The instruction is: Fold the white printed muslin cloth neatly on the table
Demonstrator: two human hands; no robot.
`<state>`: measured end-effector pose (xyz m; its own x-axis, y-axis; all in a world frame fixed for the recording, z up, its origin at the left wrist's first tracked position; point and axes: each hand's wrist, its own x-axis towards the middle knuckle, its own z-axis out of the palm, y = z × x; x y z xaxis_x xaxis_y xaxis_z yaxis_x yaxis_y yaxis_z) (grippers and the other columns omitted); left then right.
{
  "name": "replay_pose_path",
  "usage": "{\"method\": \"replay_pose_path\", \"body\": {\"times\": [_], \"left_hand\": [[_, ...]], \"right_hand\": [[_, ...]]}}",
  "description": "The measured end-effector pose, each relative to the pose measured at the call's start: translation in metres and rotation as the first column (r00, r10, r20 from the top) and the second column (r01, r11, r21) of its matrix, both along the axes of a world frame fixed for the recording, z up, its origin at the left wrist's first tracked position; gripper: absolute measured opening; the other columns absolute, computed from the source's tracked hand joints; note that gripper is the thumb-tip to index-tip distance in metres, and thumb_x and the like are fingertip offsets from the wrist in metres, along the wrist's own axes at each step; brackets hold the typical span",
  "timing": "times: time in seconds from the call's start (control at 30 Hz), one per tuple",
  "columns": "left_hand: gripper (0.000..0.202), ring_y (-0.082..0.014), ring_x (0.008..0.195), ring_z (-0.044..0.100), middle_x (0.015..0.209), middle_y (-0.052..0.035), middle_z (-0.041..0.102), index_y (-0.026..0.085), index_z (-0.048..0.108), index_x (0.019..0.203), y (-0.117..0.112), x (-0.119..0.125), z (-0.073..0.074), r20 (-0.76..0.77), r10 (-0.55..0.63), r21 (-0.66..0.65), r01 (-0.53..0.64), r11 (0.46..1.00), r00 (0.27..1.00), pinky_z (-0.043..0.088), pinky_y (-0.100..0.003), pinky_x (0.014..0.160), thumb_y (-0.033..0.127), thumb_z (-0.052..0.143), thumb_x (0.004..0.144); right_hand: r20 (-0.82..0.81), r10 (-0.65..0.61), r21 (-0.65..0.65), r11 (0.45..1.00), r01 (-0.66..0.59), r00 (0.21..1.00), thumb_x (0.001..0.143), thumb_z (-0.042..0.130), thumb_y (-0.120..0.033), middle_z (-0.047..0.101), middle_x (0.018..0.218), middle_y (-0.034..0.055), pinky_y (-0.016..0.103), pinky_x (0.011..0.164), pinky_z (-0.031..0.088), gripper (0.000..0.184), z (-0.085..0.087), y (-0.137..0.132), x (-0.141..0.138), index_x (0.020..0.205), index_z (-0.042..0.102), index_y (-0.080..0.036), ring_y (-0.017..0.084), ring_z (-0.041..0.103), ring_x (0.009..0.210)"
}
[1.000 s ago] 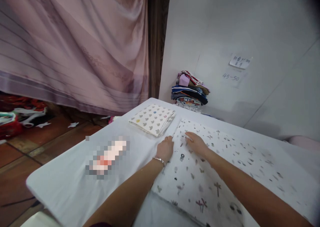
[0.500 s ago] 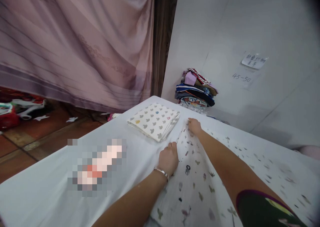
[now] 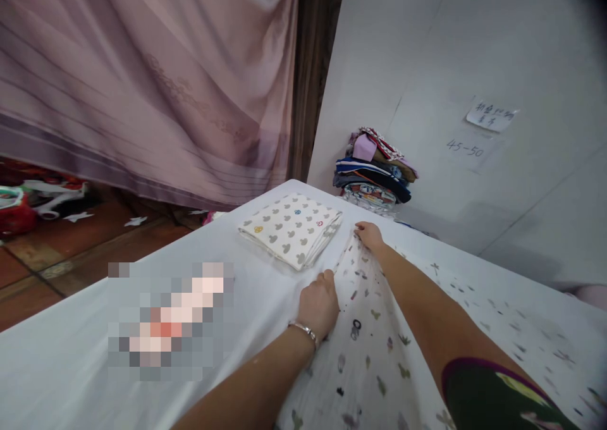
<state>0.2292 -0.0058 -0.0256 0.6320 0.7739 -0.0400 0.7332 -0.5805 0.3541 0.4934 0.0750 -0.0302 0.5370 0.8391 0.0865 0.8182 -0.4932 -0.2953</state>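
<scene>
A thin white cloth with small printed figures [image 3: 365,329] spreads over the right part of the white-covered surface. My left hand [image 3: 318,303], with a bracelet at its wrist, is closed on the cloth's left edge. Farther along the same edge, my right hand [image 3: 368,235] pinches the cloth near its far corner. Between the hands the fabric is drawn into a low ridge. Just left of the hands lies a folded white cloth with grey mushroom-like shapes [image 3: 291,227], touched by neither hand.
A stack of folded fabrics [image 3: 372,167] stands by the wall at the far end of the white-covered table [image 3: 61,367]. A pixelated patch hides something on the table's left. A pink curtain [image 3: 165,88] hangs behind; a red container [image 3: 16,208] sits on the tiled floor.
Both hands keep their hold on the printed cloth and have hardly moved. The view has shifted slightly.
</scene>
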Motion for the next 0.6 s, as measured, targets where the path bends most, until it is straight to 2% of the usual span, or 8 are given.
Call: {"method": "replay_pose_path", "body": {"times": [0.13, 0.23, 0.4, 0.5, 0.6], "left_hand": [[0.025, -0.0220, 0.083, 0.061, 0.092, -0.0117, 0.060, 0.015, 0.041, 0.104, 0.002, -0.002, 0.002, 0.000, 0.004, -0.013, -0.004, 1.000, 1.000, 0.042, -0.031, 0.064, 0.009, 0.026, 0.085], [0.025, -0.0218, 0.084, 0.062, 0.091, -0.0112, 0.060, 0.015, 0.041, 0.103, 0.003, -0.004, 0.002, -0.017, -0.014, 0.011, 0.014, 1.000, 1.000, 0.042, -0.030, 0.064, 0.007, 0.026, 0.084], [0.026, -0.0224, 0.081, 0.063, 0.090, -0.0113, 0.060, 0.014, 0.041, 0.103, 0.004, -0.004, 0.002, -0.039, -0.016, 0.025, 0.017, 1.000, 0.999, 0.043, -0.031, 0.062, 0.007, 0.026, 0.083], [0.026, -0.0228, 0.081, 0.063, 0.090, -0.0117, 0.060, 0.014, 0.042, 0.103, 0.004, -0.003, 0.003, -0.037, -0.009, 0.029, 0.010, 1.000, 0.999, 0.043, -0.031, 0.063, 0.008, 0.026, 0.084], [0.026, -0.0229, 0.083, 0.063, 0.093, -0.0123, 0.060, 0.013, 0.042, 0.104, 0.003, -0.002, 0.003, -0.041, -0.013, 0.026, 0.014, 1.000, 0.999, 0.044, -0.031, 0.064, 0.008, 0.027, 0.084]], "right_hand": [[0.024, -0.039, -0.017, 0.999, 0.039, 0.999, 0.084, 0.053, -0.032, 0.063, 0.113, 0.0059, 0.027, 0.084, 0.040, 0.040, 0.003, -0.003, -0.001, 0.122, 0.057, -0.019, 0.019, 0.056, 0.102], [0.076, -0.060, -0.013, 0.998, 0.061, 0.995, 0.084, 0.051, -0.035, 0.055, 0.125, 0.0105, 0.035, 0.093, 0.036, 0.048, 0.007, -0.008, -0.007, 0.128, 0.051, -0.016, 0.025, 0.048, 0.115], [0.131, 0.011, -0.046, 0.999, -0.005, 0.991, 0.090, 0.040, -0.033, 0.039, 0.141, 0.0101, 0.036, 0.105, 0.022, 0.046, 0.006, -0.026, -0.025, 0.132, 0.044, -0.015, 0.023, 0.030, 0.131], [0.132, 0.055, -0.097, 0.994, -0.042, 0.990, 0.092, 0.035, -0.038, 0.030, 0.146, 0.0123, 0.042, 0.107, 0.017, 0.051, 0.000, -0.034, -0.036, 0.135, 0.040, -0.012, 0.027, 0.019, 0.135], [0.110, 0.102, -0.156, 0.984, -0.084, 0.989, 0.093, 0.029, -0.042, 0.030, 0.146, 0.0125, 0.045, 0.106, 0.017, 0.052, -0.007, -0.033, -0.044, 0.135, 0.039, -0.013, 0.027, 0.021, 0.135]]}}
